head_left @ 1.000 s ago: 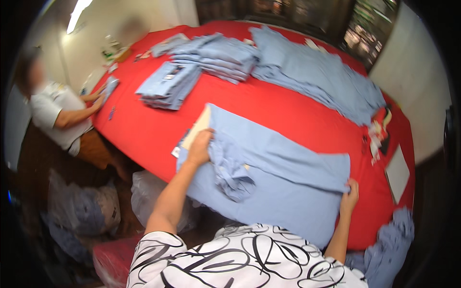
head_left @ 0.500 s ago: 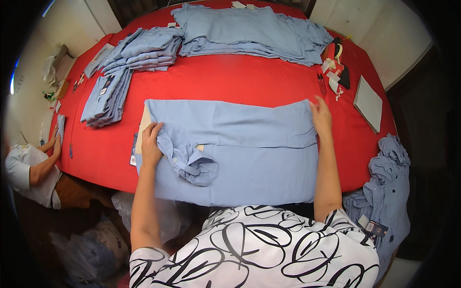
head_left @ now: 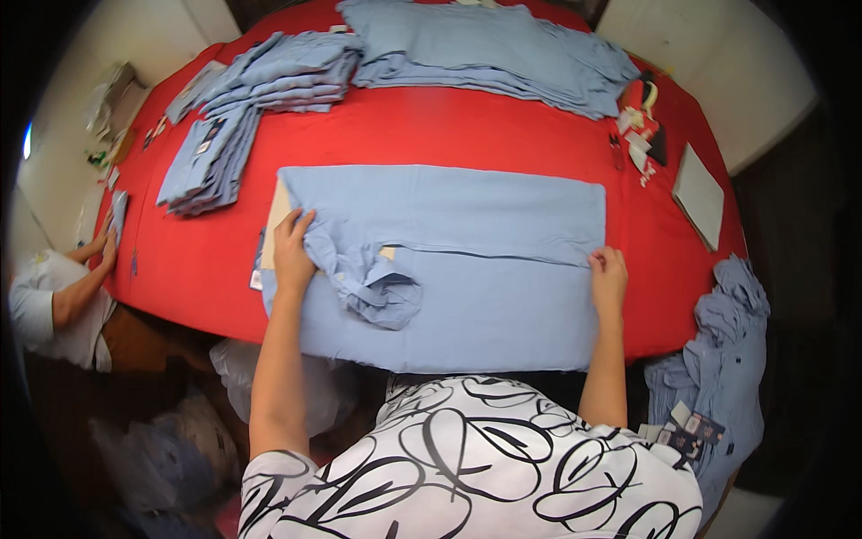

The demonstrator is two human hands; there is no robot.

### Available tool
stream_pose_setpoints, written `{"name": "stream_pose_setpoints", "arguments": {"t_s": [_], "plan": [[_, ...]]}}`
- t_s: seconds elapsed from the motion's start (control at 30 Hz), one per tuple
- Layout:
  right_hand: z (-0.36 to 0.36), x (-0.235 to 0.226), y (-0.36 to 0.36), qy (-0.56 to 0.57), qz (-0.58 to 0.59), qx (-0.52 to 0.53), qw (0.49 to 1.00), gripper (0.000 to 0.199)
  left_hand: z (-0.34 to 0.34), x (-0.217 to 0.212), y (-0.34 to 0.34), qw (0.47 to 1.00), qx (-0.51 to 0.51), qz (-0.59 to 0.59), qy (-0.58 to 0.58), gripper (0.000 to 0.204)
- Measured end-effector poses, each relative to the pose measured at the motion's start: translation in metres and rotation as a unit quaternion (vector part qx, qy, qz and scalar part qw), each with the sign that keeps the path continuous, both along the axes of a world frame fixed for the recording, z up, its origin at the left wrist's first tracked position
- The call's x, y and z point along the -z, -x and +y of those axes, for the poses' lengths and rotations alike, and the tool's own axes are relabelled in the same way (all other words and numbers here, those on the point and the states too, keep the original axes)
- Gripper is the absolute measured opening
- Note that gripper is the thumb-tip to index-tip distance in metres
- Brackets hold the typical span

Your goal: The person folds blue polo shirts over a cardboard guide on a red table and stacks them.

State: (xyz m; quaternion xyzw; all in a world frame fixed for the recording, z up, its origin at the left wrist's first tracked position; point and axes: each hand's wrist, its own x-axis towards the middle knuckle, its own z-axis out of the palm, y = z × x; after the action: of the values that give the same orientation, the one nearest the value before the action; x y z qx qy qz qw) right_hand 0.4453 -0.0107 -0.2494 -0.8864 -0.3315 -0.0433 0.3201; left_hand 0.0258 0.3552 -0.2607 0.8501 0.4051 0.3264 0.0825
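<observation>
Closest to the patterned top (head_left: 476,458), the blue shirt (head_left: 485,314) lies along the near side of the red table (head_left: 431,135), its long axis running left to right, crosswise to the forearms, with one hand at each end. The right hand (head_left: 609,269) is at the right end, thumb and fingertips pinched together on the shirt's edge, where the crosswise line of a flap (head_left: 467,202) comes out. The left hand (head_left: 294,251) is at the left end, fingers bent over the cloth; whether they grip it cannot be told. A bunched part (head_left: 382,292) sits on the shirt just right of the left hand, which is much the nearer to it. The flap spreads flat beyond the line, away from the body. Farther off, a folded stack (head_left: 202,166) stands to the left and a broad pile (head_left: 494,49) straight across.
</observation>
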Motion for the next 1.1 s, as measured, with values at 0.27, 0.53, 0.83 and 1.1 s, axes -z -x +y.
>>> {"name": "stream_pose_setpoints", "arguments": {"t_s": [0.27, 0.53, 0.83, 1.1], "plan": [[0.024, -0.024, 0.008, 0.043, -0.117, 0.025, 0.992, 0.029, 0.005, 0.0, 0.003, 0.999, 0.0, -0.036, 0.014, 0.033], [0.084, 0.047, -0.017, 0.2, -0.17, 0.075, 0.962, 0.043, 0.01, 0.018, 0.007, 0.996, -0.001, -0.078, 0.043, 0.027], [0.172, -0.052, 0.262, 0.051, -0.043, -0.371, 0.926, 0.053, 0.015, 0.006, 0.013, 0.989, 0.108, -0.01, -0.101, 0.026], [0.16, -0.092, 0.309, -0.124, -0.058, -0.413, 0.9, 0.033, 0.019, 0.015, 0.007, 0.993, 0.053, 0.0, -0.107, 0.018]]}}
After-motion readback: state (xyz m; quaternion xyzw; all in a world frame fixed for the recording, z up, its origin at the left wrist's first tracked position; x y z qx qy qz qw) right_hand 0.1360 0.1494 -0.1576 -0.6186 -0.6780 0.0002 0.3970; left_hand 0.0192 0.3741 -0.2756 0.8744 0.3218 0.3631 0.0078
